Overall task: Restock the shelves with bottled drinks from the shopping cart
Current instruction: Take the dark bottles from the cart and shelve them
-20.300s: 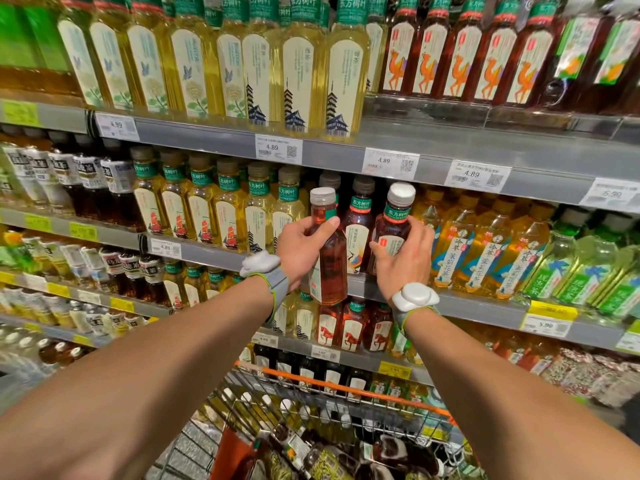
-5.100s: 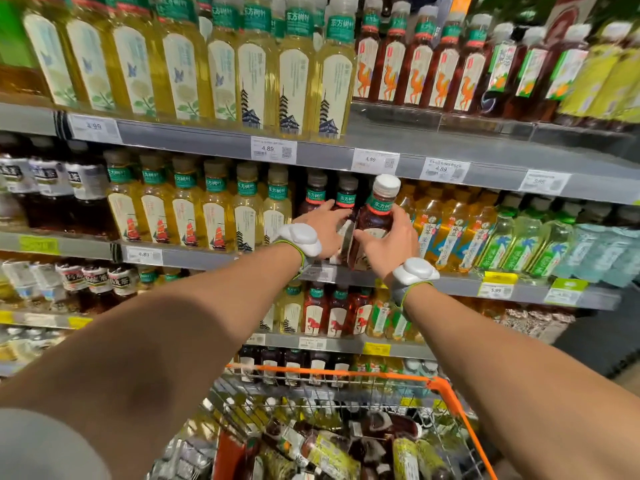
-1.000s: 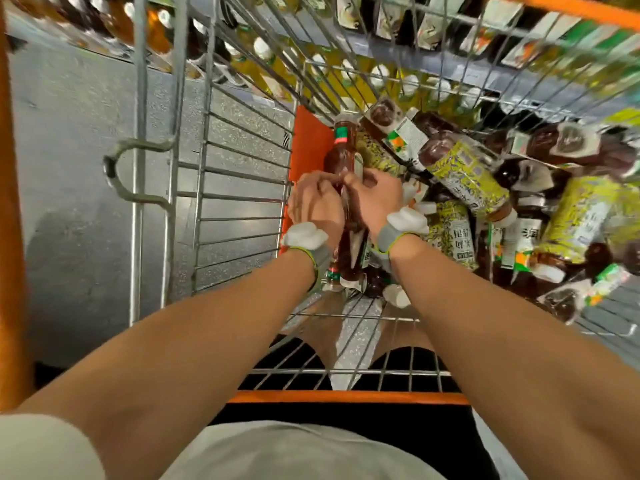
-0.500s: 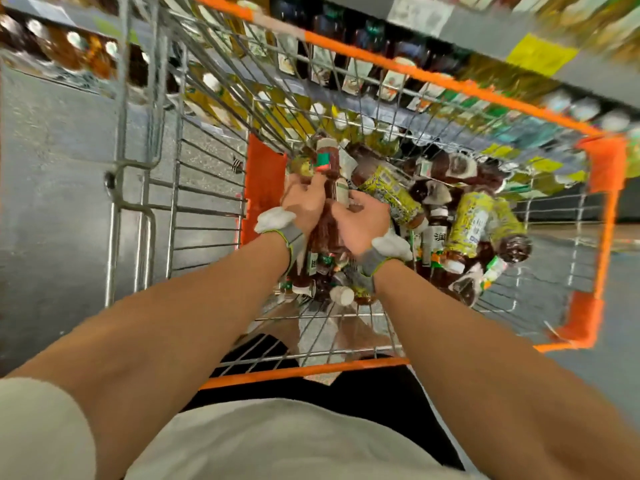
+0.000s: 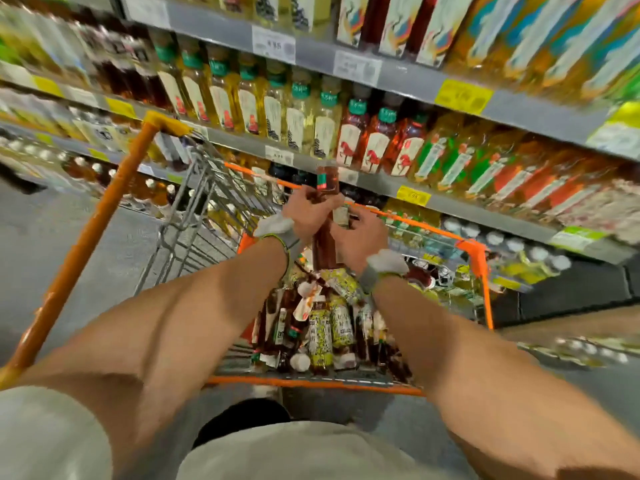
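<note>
**Both hands on one bottle, up over the cart**

So here's where you're at: you've got a dark reddish-brown plastic tea bottle (image 5: 323, 247) with a green-and-red band round its neck. It's held upright, right above the pile in the cart. It's not touching the shelf or the bottles under it.

Your left hand (image 5: 309, 210) is wrapped round the upper part, just under the neck. Your right hand (image 5: 360, 237) is curled round it a little lower, on the right side. The two hands sit close together and both are gripping that same bottle. There's a white label peeking out between your fingers, but it's too blurry to read. Each wrist has a white band-mounted gadget on it, left (image 5: 277, 225) and right (image 5: 386, 263).

The silver wire shopping cart with the orange rim (image 5: 474, 251) is straight in front of you. A heap of bottles lies on its side in the bottom, some with yellow-green patterned labels (image 5: 322, 334), some dark brown.

On the far side are the grey metal shelves (image 5: 408, 79), fully lined with drinks. The row of red bottles with horse labels (image 5: 377, 140) is just beyond your bottle's cap, and pale yellow bottles (image 5: 273, 109) stand to the left of those. A thick orange bar (image 5: 86, 237) runs up the left side over the grey floor (image 5: 52, 244).
</note>
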{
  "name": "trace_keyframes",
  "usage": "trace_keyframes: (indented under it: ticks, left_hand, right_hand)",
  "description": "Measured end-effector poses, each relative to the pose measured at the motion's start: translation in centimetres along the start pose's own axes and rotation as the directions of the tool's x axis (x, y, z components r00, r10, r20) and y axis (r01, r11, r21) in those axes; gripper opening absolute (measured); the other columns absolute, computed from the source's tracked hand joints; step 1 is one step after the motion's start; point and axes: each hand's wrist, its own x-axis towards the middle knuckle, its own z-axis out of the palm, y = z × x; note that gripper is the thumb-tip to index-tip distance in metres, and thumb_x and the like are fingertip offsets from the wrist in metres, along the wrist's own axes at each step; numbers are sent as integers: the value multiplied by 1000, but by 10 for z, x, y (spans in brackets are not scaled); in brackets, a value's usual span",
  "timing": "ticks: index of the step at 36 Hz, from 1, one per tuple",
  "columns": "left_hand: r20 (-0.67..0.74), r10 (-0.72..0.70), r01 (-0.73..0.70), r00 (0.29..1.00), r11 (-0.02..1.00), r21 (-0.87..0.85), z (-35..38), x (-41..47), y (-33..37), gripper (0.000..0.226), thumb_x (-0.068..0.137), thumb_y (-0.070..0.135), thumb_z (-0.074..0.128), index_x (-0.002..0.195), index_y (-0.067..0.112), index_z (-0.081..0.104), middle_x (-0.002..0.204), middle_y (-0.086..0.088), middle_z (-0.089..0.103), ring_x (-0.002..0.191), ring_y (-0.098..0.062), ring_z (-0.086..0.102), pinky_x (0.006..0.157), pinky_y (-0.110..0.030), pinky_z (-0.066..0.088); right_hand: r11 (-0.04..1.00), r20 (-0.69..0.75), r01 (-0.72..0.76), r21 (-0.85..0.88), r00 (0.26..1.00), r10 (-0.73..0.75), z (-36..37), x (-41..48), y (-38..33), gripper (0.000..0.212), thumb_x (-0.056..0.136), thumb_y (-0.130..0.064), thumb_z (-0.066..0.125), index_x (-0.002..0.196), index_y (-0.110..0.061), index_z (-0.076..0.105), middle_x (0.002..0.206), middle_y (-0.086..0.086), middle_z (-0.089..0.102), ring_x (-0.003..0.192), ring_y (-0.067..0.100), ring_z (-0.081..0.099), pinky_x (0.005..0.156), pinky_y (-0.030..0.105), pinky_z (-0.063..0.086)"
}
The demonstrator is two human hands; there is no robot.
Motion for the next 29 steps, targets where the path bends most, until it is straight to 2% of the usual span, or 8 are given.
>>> trace_keyframes:
  ticks: [6,10,13,15,18,21,24,29]
  left_hand:
    - [-168,131,-149,977,984,-96,1,-44,72,46,59,55,87,78,25,59,93,0,66,96,-19,66,83,-28,51]
    - [-187,246,-271,951,954,-129,-15,-69,136,41,69,43,89,90,24,59,94,6,63,89,-11,60,69,-8,44]
    - [-234,334,-357,913,932,-65,-27,-82,174,54,61,54,87,100,21,68,99,4,67,96,-15,63,85,-24,47]
    - [-257,358,-384,897,922,-55,-33,-86,192,68,56,59,83,108,17,71,103,3,69,98,-14,63,87,-26,49]
    - [-260,413,-454,873,882,-126,-46,-92,222,45,67,37,91,100,14,70,95,0,69,87,-12,63,73,-20,47]
    - [-285,471,-518,835,848,-116,-61,-99,251,38,68,34,91,95,15,72,87,2,70,78,-11,63,61,-14,47]
    - [-299,551,-585,779,810,-35,-72,-96,269,34,66,43,89,86,20,74,82,4,71,75,-12,63,70,-26,51]
    - [-238,608,-640,757,763,-86,-86,-86,284,24,75,31,86,93,22,72,81,7,69,75,-7,62,75,-24,50]
  right_hand:
    - [985,30,155,72,987,-158,-74,-13,-44,34,80,-38,79,110,-25,68,90,-8,66,85,11,62,82,28,51]
    - [952,-96,244,183,969,-230,-104,-14,-90,31,63,-53,80,91,-50,66,95,-1,77,87,14,71,83,39,58]
    - [935,-151,304,185,949,-279,-123,-13,-120,38,67,-45,84,98,-27,73,94,-3,77,86,10,72,75,28,57]
    - [927,-181,335,169,935,-305,-132,-12,-134,43,62,-57,80,94,-29,73,91,-8,77,88,10,72,77,33,58]
    - [915,-173,377,141,920,-352,-144,-7,-157,30,62,-60,77,75,-40,60,87,-13,74,90,11,71,78,37,59]
    - [894,-217,425,140,894,-391,-157,-9,-188,41,65,-58,78,96,-32,70,99,-7,76,95,15,71,83,38,57]
    - [887,-263,446,117,876,-405,-161,-5,-206,61,73,-51,80,123,-18,67,116,0,72,108,18,65,90,31,51]
    - [882,-252,436,181,887,-386,-154,5,-221,56,75,-60,74,117,-24,66,107,-7,71,102,15,66,91,35,53]
